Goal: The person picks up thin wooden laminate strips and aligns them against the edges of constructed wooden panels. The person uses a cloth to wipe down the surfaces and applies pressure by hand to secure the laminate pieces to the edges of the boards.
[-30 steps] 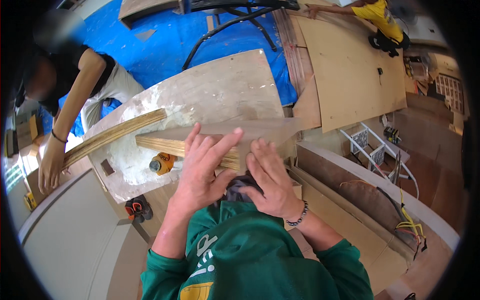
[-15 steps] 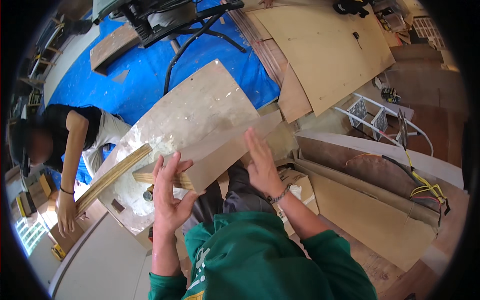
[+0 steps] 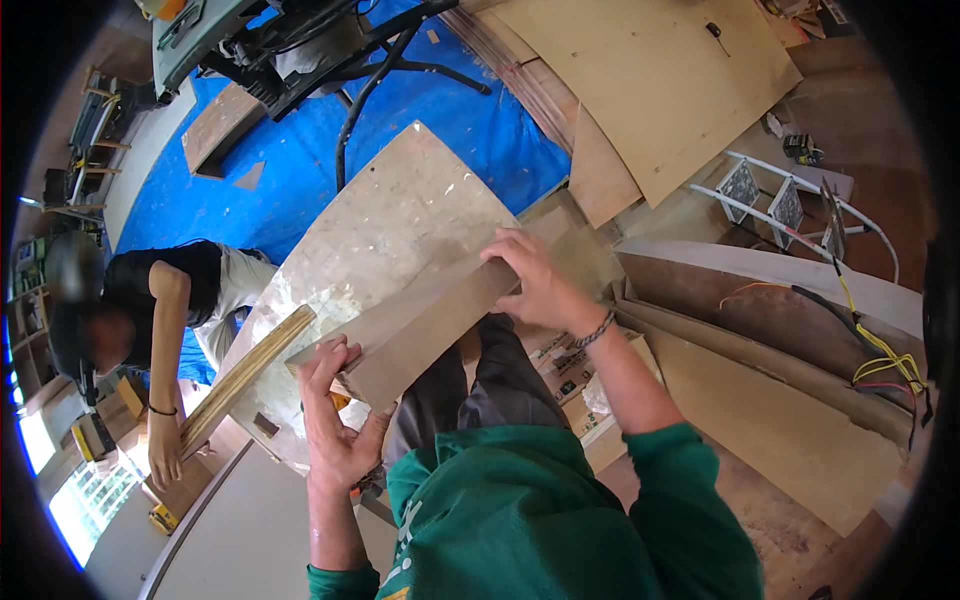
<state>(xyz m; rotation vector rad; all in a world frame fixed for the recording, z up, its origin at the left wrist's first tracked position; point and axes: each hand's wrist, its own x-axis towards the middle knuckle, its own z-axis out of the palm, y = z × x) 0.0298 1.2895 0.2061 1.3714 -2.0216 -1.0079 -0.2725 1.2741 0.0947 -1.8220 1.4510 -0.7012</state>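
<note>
So I'd call this partway: the long boxy wooden piece (image 3: pixel 435 340) is up in front of me, gripped at both ends and not let go of yet. Its upper and near faces look whole to me, and I can't spot anything fastened onto them. How much is left, honestly can't say from here. Can't tell either whether the underside touches the tabletop (image 3: pixel 400 205).

My left fingers (image 3: pixel 325 365) are hooked over the near left end with the thumb on the near side, and my right fingers (image 3: pixel 512 247) are curled over the upper edge toward the far right end. So yeah, both are grasping it.

Material-wise, the faces are flat, matte brown-grey and look pretty smooth, meeting along a crisp straight edge. The tabletop is way rougher, a mottled pale board with chalky white smears. To the left there's a plywood strip (image 3: pixel 250 377), straight and yellowish with streaky layers along its edge, and a co-worker's hand (image 3: pixel 165 458) is at its near end. Far side is a crinkly blue tarp (image 3: pixel 530 160), with a big flat tan sheet (image 3: pixel 650 90) to its right.
</note>
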